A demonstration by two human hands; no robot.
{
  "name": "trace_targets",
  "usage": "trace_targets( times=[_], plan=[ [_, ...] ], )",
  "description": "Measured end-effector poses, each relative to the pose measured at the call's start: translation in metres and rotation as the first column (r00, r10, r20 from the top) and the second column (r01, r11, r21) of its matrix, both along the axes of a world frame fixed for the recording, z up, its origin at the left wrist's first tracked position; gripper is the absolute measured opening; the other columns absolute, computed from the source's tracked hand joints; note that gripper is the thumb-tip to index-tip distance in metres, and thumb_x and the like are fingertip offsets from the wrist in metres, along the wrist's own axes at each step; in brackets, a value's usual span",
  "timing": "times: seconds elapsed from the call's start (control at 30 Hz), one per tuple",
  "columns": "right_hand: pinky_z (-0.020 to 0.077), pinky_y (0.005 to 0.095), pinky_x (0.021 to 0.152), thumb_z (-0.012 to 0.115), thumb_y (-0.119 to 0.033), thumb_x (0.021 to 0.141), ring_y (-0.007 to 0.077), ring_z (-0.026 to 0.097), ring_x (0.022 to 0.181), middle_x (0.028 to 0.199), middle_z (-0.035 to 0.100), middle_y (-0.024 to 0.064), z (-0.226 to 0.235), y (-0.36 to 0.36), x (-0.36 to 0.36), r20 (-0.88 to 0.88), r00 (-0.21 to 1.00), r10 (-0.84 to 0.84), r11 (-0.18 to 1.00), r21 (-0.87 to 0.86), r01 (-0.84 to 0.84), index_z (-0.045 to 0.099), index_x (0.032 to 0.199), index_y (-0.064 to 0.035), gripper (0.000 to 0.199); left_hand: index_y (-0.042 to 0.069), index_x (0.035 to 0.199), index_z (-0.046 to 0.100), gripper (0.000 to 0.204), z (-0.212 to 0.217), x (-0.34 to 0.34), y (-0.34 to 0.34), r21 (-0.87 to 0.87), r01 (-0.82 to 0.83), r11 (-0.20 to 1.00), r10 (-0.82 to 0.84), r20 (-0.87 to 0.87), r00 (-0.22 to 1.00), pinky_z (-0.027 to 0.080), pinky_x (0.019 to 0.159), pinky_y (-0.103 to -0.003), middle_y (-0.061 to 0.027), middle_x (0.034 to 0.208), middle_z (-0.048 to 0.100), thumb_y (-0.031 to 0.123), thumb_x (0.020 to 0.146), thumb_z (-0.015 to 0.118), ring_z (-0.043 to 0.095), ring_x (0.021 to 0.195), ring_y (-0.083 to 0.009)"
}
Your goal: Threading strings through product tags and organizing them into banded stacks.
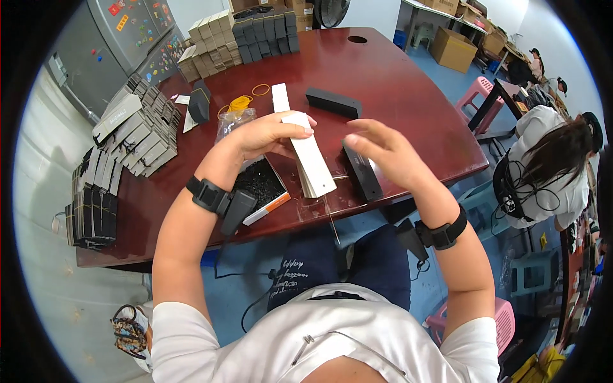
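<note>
My left hand (271, 135) grips a stack of long white card strips (314, 167), thumb on top. The stack's near end, with a small hole, points toward me at the table's front edge. My right hand (394, 156) is held to the right with its fingers apart and nothing in them. Beneath and left of it lies a black stack of strips (362, 172). Farther back rests another black stack (333, 103). A white strip (280, 96) extends behind my left hand. Beside my left wrist sits an open box of small black pieces (263, 186).
Yellow rubber bands (240, 104) and a clear plastic bag (234, 120) lie left of my hand. Banded grey bundles (143, 127) and dark bundles (265, 35) crowd the dark red table's (408, 83) left and back. A thin metal rod (332, 222) juts past the front edge. Another person (549, 159) sits right.
</note>
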State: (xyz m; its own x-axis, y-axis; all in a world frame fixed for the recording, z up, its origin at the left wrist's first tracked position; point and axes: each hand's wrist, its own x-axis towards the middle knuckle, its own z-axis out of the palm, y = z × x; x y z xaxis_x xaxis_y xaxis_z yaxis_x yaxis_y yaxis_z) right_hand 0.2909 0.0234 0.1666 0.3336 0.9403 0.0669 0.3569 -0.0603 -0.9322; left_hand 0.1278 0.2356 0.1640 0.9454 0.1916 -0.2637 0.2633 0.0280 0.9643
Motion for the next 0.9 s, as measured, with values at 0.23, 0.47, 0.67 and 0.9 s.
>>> trace_targets(
  times=[0.23, 0.47, 0.67, 0.9],
  plan=[
    [0.0454, 0.0336, 0.092, 0.055, -0.03, 0.094, 0.0247, 0.06, 0.109, 0.117, 0.062, 0.0182, -0.061, -0.014, 0.029, 0.024, 0.992, -0.125, 0.992, -0.019, 0.126, 0.051, 0.125, 0.0035, 0.046, 0.004, 0.129, 0.05, 0.058, -0.016, 0.02, 0.012, 0.192, 0.175, 0.966, -0.129, -0.229, 0.965, 0.048, 0.093, -0.035, -0.0077, 0.114, 0.059, 0.032, 0.083, 0.068, 0.056, 0.11, -0.0183],
    [0.0421, 0.0371, 0.097, 0.056, -0.034, 0.091, 0.0348, 0.054, 0.117, 0.123, 0.056, 0.0244, -0.075, -0.021, -0.005, 0.132, 0.968, -0.212, 0.977, 0.024, 0.211, 0.046, 0.131, 0.0034, 0.056, 0.002, 0.131, 0.049, 0.063, -0.013, 0.008, 0.021, 0.255, 0.245, 0.935, -0.161, -0.31, 0.937, 0.044, 0.096, -0.031, -0.0087, 0.121, 0.058, 0.037, 0.083, 0.069, 0.053, 0.115, -0.0175],
    [0.0368, 0.0381, 0.104, 0.067, -0.018, 0.077, 0.0361, 0.045, 0.126, 0.133, 0.046, 0.0275, -0.073, -0.018, -0.018, 0.353, 0.914, -0.202, 0.977, 0.01, 0.212, 0.032, 0.137, 0.0088, 0.074, -0.001, 0.13, 0.05, 0.061, -0.016, 0.009, 0.014, 0.304, 0.277, 0.912, -0.189, -0.29, 0.938, 0.043, 0.096, -0.03, -0.0095, 0.119, 0.058, 0.033, 0.084, 0.069, 0.054, 0.112, -0.0164],
    [0.0364, 0.0386, 0.104, 0.06, -0.008, 0.074, 0.0368, 0.045, 0.125, 0.132, 0.046, 0.0271, -0.077, -0.009, -0.025, 0.302, 0.931, -0.204, 0.979, 0.063, 0.194, 0.033, 0.138, 0.0051, 0.071, 0.004, 0.129, 0.053, 0.05, -0.02, 0.003, 0.005, 0.437, 0.243, 0.866, -0.159, -0.22, 0.963, 0.039, 0.099, -0.03, -0.008, 0.123, 0.058, 0.028, 0.086, 0.066, 0.051, 0.115, -0.016]
  ],
)
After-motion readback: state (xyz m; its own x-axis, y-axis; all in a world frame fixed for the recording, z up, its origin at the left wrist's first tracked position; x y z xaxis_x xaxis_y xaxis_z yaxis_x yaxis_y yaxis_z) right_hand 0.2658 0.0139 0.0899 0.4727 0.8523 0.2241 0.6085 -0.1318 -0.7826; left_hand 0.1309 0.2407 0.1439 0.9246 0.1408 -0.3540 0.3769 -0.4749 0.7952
